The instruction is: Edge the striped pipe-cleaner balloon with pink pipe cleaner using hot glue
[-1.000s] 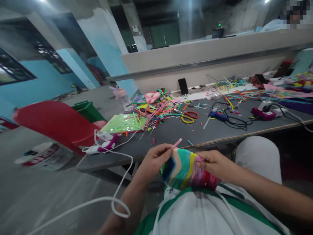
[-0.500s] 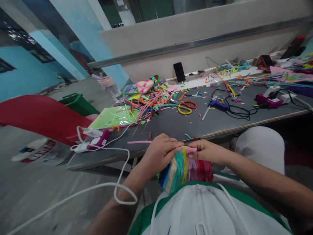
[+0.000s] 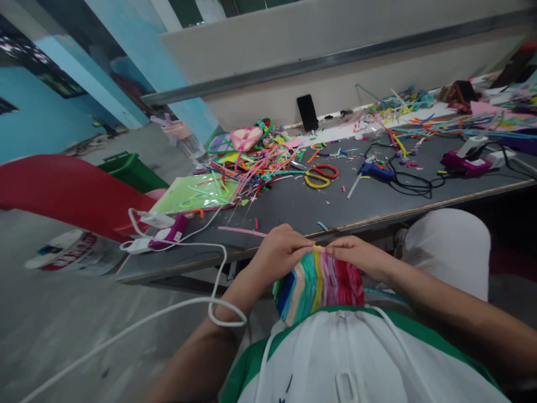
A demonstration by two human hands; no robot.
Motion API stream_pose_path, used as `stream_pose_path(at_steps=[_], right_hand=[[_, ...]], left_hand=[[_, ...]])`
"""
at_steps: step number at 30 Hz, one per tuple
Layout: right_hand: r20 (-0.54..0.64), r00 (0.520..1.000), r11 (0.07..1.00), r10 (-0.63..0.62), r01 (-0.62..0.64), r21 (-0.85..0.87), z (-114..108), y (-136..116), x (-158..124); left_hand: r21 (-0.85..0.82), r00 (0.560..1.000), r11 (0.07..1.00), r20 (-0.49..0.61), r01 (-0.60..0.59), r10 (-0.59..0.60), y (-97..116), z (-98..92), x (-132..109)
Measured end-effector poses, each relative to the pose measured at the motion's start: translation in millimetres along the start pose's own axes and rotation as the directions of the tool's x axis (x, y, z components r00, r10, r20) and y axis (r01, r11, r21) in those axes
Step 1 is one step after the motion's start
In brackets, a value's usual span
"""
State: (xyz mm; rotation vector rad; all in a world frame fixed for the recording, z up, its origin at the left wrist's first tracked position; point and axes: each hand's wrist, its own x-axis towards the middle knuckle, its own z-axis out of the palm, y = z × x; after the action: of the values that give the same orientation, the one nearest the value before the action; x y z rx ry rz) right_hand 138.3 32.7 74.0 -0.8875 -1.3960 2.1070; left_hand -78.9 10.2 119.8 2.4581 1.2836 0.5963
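A pink pipe cleaner (image 3: 241, 230) runs from over the table edge under my left hand (image 3: 283, 251) and comes out between both hands. My left hand is closed, with thumb and fingers pinching the strand. Just to its right, my right hand (image 3: 356, 254) pinches the same strand between thumb and fingertips. Below them, a piece striped in many colours (image 3: 312, 288), seemingly made of pipe cleaners, rests at my lap. Its stripes go from blue and teal through yellow and pink to red. The hands cover its top edge.
On the grey table (image 3: 289, 207) lie scissors (image 3: 319, 178), a blue glue gun (image 3: 375, 170) and a heap of pipe cleaners (image 3: 251, 168). A phone (image 3: 307, 112) leans at the wall. A white cord (image 3: 168, 308) loops past my left forearm. Left stands a red chair (image 3: 75, 190).
My right hand's fingertips have closed over the pink strand's end, which stuck out before. Both hands stay close together above the striped piece. The view has shifted slightly.
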Motion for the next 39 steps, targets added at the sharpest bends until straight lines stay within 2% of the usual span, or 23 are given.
stream_pose_path(at_steps=[3, 6, 9, 13, 16, 20, 22, 25, 31, 39], right_hand=[[0.002, 1.0, 0.999, 0.03, -0.03, 0.024, -2, 4, 3], [0.041, 0.999, 0.998, 0.028, -0.03, 0.05, -5, 6, 5], [0.065, 0.998, 0.998, 0.018, -0.021, 0.058, -6, 4, 4], [0.025, 0.998, 0.992, 0.063, -0.065, 0.108, -15, 0, -6], [0.006, 0.994, 0.984, 0.109, -0.108, 0.142, -26, 3, -20], [0.061, 0.997, 0.997, 0.046, -0.042, -0.072, -30, 11, -31], [0.067, 0.997, 0.988, 0.046, -0.036, -0.15, -28, 13, -30], [0.061, 0.997, 0.991, 0.055, -0.047, -0.126, -24, 13, -25], [0.061, 0.997, 0.992, 0.052, -0.044, -0.115, -24, 13, -18], [0.085, 0.995, 0.989, 0.047, -0.034, -0.143, -27, 19, -16]], left_hand=[[-0.162, 0.987, 0.973, 0.044, 0.162, -0.157, -11, -1.2, 2], [-0.324, 0.953, 0.9, 0.177, 0.292, -0.246, -16, -4.4, 4], [-0.363, 0.947, 0.878, 0.192, 0.313, -0.258, -11, -6.5, 5], [-0.345, 0.947, 0.883, 0.122, 0.32, -0.296, -3, -9.3, 0], [-0.326, 0.942, 0.884, 0.087, 0.335, -0.325, -5, -11.0, -6], [-0.308, 0.939, 0.887, 0.078, 0.343, -0.335, -10, -8.5, -10], [-0.297, 0.941, 0.894, 0.08, 0.336, -0.328, -12, -6.7, -10], [-0.257, 0.955, 0.92, 0.083, 0.296, -0.285, -13, -5.6, -7], [-0.151, 0.991, 0.982, 0.091, 0.109, -0.096, -4, 0.3, 7], [-0.007, 0.995, 0.996, 0.055, -0.084, 0.084, 11, 21.6, 11]])
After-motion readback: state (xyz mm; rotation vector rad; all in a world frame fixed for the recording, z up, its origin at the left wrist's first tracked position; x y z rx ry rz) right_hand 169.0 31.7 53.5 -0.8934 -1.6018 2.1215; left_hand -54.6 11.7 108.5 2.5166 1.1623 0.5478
